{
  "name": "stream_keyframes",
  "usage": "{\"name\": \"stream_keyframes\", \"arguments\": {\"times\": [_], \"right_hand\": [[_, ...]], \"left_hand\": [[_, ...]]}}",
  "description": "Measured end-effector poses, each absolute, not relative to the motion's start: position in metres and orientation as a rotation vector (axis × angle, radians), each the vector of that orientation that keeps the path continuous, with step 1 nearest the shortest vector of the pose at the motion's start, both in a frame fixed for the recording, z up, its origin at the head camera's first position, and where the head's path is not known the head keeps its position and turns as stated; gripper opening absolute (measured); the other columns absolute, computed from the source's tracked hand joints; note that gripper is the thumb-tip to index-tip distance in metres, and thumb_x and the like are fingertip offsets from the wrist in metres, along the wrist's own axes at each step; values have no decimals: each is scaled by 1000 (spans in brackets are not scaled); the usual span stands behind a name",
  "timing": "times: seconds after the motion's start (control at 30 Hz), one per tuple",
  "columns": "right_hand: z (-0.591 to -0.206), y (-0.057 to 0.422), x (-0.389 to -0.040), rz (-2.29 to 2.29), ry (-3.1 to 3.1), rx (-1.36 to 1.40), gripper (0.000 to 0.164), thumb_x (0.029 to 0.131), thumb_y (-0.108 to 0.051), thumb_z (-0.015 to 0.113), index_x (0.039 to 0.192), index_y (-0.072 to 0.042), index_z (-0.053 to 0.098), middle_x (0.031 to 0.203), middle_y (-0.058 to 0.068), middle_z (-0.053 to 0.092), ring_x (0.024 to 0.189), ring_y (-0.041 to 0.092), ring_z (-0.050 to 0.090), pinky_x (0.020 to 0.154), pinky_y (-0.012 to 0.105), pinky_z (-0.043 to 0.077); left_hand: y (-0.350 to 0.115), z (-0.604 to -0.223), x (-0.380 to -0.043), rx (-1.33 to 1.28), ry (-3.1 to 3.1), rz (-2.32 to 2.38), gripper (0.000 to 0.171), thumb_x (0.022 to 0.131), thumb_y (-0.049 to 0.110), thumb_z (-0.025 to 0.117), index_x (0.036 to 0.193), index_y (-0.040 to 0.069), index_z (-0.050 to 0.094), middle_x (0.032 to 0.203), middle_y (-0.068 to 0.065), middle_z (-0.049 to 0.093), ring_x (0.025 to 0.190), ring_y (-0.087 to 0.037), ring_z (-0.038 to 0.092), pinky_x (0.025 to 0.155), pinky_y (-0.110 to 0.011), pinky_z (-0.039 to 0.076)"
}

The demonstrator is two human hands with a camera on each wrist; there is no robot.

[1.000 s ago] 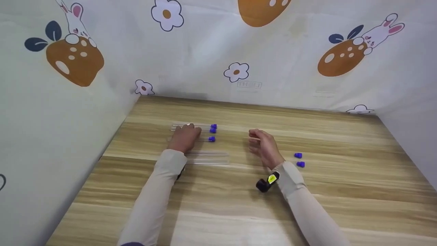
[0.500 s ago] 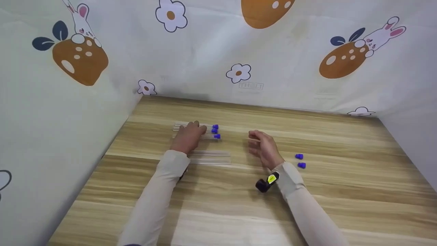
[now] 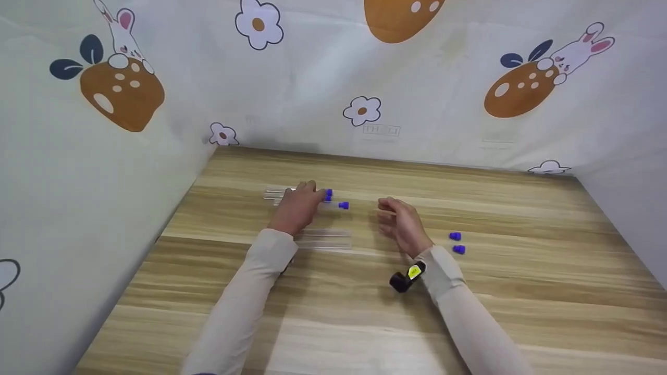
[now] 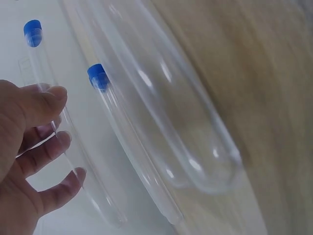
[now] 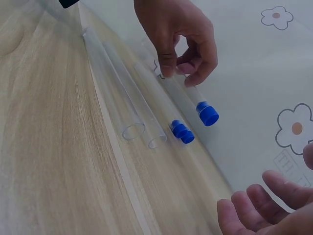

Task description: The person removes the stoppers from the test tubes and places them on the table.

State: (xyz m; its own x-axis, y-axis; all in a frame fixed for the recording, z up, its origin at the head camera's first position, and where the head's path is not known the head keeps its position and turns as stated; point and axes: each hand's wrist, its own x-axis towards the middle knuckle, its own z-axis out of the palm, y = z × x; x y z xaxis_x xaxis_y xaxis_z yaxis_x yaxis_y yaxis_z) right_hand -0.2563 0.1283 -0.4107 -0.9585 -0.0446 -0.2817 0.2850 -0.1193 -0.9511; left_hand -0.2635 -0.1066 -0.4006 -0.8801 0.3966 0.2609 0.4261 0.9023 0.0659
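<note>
A capped tube in the left hand, the right hand holding nothing.
From where I stand, two stoppered tubes (image 3: 273, 194) lie side by side left of centre in the head view, partly behind the left hand (image 3: 298, 209). That hand pinches the held tube (image 4: 100, 196) between thumb and fingers, its blue cap (image 3: 344, 205) pointing right, near the middle of the frame; whether it touches the table (image 3: 333, 323) I can't tell. Just below, two open tubes (image 3: 333, 240) lie crosswise, mouths to the right. Right of centre is the right hand (image 3: 405, 225), fingers apart and loosely bent, with a black camera (image 3: 400, 282) at its wrist. Farther right, two loose caps (image 3: 455, 236) sit one below the other, near the right sleeve (image 3: 471, 317).
</note>
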Motion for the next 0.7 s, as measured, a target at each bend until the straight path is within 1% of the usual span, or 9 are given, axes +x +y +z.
{"name": "stream_keyframes", "arguments": {"times": [0.07, 0.2, 0.27, 0.33, 0.4, 0.47, 0.6, 0.7], "right_hand": [[-410, 129, -256, -2186, 1919, 269, 44, 100, -27, 38, 132, 2, 45, 136, 15, 48, 124, 28, 48, 90, 37, 46], [-408, 130, -255, -2209, 1902, 249, 43, 101, -25, 39, 132, 3, 45, 132, 15, 50, 127, 31, 46, 101, 43, 43], [-408, 130, -254, -2236, 1889, 247, 41, 101, -22, 38, 131, 5, 45, 125, 14, 53, 126, 31, 47, 104, 44, 41], [-408, 130, -253, -2251, 1887, 238, 41, 101, -19, 38, 131, 7, 45, 115, 9, 56, 124, 31, 48, 106, 44, 40], [-408, 131, -253, -2262, 1884, 242, 40, 101, -18, 38, 131, 8, 45, 106, 4, 58, 122, 30, 50, 106, 44, 40], [-408, 132, -253, -2261, 1885, 243, 40, 101, -19, 38, 130, 7, 45, 101, 1, 58, 121, 29, 51, 106, 43, 40], [-407, 135, -252, -2254, 1881, 244, 41, 101, -21, 38, 131, 6, 46, 104, 2, 59, 122, 29, 51, 106, 42, 40], [-406, 136, -252, -2262, 1870, 241, 40, 101, -21, 38, 130, 7, 46, 105, 4, 60, 121, 30, 53, 106, 42, 40]], "left_hand": [[-104, -400, -263, -626, -2809, -164, 24, 90, -1, 58, 111, 10, 63, 103, -15, 62, 98, -30, 61, 77, -52, 53], [-99, -397, -262, -660, -2769, -158, 22, 90, -3, 57, 108, 9, 63, 100, -15, 62, 96, -31, 60, 76, -53, 52], [-96, -397, -261, -685, -2753, -150, 20, 90, -4, 56, 105, 8, 62, 99, -15, 61, 94, -31, 60, 75, -53, 52], [-94, -397, -261, -701, -2737, -147, 17, 91, -3, 56, 102, 8, 62, 98, -14, 60, 92, -30, 59, 74, -52, 52], [-91, -397, -261, -708, -2735, -138, 17, 91, -3, 55, 103, 8, 61, 99, -14, 60, 92, -30, 58, 74, -51, 52], [-89, -397, -261, -709, -2737, -135, 18, 91, -3, 56, 103, 8, 61, 101, -14, 60, 93, -30, 58, 74, -51, 52], [-83, -396, -259, -721, -2725, -134, 21, 90, -3, 57, 106, 9, 63, 104, -14, 61, 96, -29, 59, 73, -50, 53], [-79, -396, -258, -745, -2694, -120, 22, 89, -4, 58, 106, 9, 63, 101, -14, 61, 95, -29, 60, 70, -49, 53]]}}
